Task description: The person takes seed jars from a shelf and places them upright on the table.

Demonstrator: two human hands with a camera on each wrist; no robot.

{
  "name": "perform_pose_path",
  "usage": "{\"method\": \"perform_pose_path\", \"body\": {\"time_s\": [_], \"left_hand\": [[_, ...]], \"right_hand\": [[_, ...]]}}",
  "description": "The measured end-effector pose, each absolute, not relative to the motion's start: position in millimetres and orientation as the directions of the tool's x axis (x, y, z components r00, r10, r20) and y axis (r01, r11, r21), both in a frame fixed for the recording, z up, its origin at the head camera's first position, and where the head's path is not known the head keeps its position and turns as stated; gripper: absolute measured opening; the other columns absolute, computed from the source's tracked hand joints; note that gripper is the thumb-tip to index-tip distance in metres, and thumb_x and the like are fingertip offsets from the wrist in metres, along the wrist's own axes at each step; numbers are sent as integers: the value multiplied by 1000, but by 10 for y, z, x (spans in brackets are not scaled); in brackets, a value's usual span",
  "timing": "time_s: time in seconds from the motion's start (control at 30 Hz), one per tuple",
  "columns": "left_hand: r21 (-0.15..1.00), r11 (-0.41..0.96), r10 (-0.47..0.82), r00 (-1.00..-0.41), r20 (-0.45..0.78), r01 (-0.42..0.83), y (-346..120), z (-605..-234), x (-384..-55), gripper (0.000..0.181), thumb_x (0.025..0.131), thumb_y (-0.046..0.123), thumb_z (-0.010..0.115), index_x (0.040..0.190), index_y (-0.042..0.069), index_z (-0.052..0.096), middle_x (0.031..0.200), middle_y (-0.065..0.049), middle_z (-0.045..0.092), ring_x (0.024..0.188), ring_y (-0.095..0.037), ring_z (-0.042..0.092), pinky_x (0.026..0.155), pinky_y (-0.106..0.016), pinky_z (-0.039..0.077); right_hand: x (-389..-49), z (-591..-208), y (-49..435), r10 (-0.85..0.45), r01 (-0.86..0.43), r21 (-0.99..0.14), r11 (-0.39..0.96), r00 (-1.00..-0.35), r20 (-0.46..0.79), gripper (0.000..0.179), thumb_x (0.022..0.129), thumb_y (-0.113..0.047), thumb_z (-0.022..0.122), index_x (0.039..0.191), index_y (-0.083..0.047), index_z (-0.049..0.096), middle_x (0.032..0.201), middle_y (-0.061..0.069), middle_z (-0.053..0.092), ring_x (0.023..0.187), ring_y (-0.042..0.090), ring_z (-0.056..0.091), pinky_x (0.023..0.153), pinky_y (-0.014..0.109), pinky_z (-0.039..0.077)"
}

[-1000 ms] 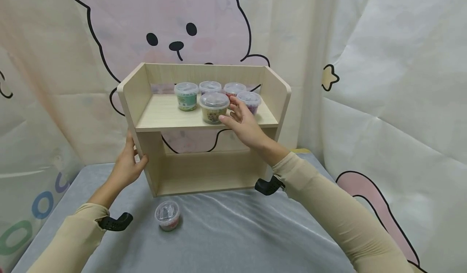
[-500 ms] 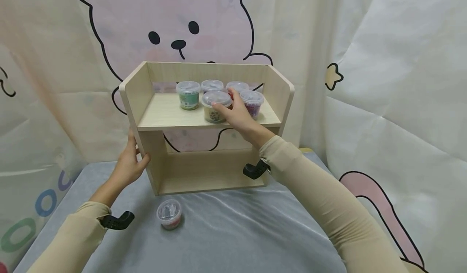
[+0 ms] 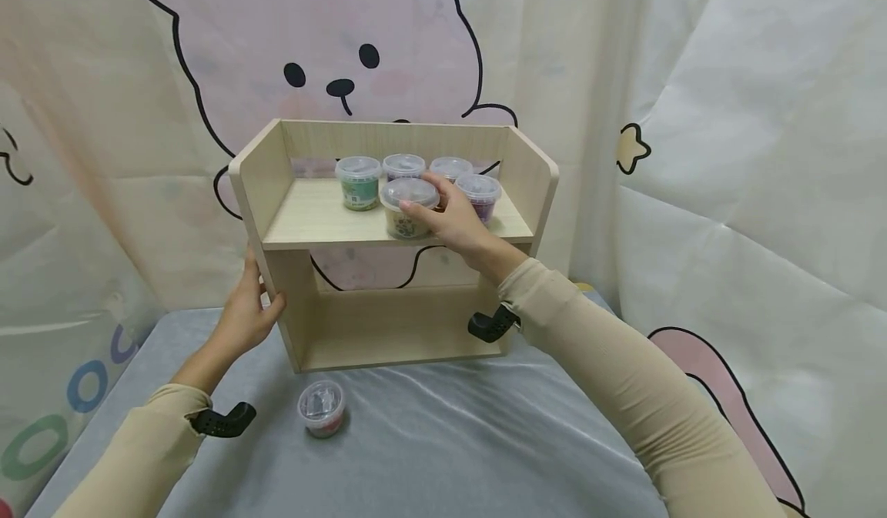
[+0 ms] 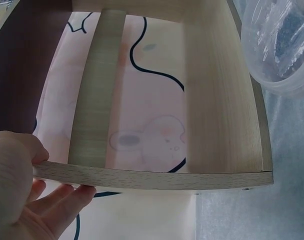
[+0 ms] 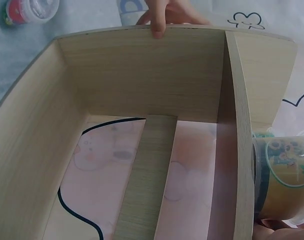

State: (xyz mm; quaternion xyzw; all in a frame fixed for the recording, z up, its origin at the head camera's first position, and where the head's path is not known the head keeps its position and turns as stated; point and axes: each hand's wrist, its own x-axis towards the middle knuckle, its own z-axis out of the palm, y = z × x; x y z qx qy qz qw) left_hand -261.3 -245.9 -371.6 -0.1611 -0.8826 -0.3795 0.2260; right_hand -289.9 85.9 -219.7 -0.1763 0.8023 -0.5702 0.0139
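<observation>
A small two-tier wooden shelf (image 3: 388, 322) stands on the table. My left hand (image 3: 244, 310) grips its left side panel; in the left wrist view the thumb lies on one side of the panel edge (image 4: 157, 179) and the fingers on the other. On the upper tier, my right hand (image 3: 459, 225) holds a clear-lidded plastic tub (image 3: 405, 222) with yellowish contents, thumb and fingers at its right side. That tub is near the tier's front edge. Around it stand a green-labelled tub (image 3: 358, 188), a purple tub (image 3: 483, 204) and two more at the back, partly hidden.
Another lidded tub (image 3: 322, 410) with reddish contents sits on the grey-blue tablecloth (image 3: 430, 441) in front of the shelf. The lower tier has an open back. A printed curtain (image 3: 568, 64) hangs close behind and at both sides.
My right hand has closed round the front tub, which has shifted slightly toward the front edge. The left hand keeps its grip on the shelf.
</observation>
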Motion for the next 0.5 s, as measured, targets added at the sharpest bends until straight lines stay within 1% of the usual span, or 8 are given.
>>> {"method": "perform_pose_path", "body": {"time_s": [0.1, 0.2, 0.33, 0.5], "left_hand": [[603, 659, 113, -852, 511, 450, -2458, -3722, -2611, 101, 90, -5, 57, 162, 21, -8, 152, -38, 34, 119, -67, 51, 87, -72, 49], [607, 660, 114, -857, 503, 443, -2459, -3718, -2607, 101, 91, -5, 56, 162, 23, -10, 153, -38, 33, 120, -68, 49, 87, -72, 49], [608, 661, 112, -859, 499, 440, -2454, -3714, -2610, 100, 91, -4, 56, 162, 23, -9, 153, -38, 34, 120, -68, 49, 87, -72, 49], [613, 662, 105, -863, 495, 432, -2449, -3709, -2596, 99, 91, -4, 56, 162, 21, -8, 152, -40, 34, 119, -68, 50, 86, -72, 49]], "right_hand": [[-2888, -2190, 868, -294, -251, -924, 288, -942, 164, 71, 99, -32, 65, 159, -19, 30, 167, 11, 28, 150, 25, 35, 121, 45, 34], [-2881, -2188, 878, -295, -240, -928, 284, -943, 153, 71, 98, -32, 66, 159, -21, 31, 164, 13, 33, 147, 24, 39, 119, 46, 36], [-2876, -2204, 892, -302, -242, -938, 249, -939, 162, 70, 97, -29, 68, 158, -21, 33, 156, 16, 44, 139, 23, 46, 116, 46, 39], [-2813, -2201, 894, -324, -264, -942, 209, -927, 188, 69, 95, -25, 70, 155, -19, 36, 151, 16, 49, 131, 22, 51, 112, 44, 42]]}}
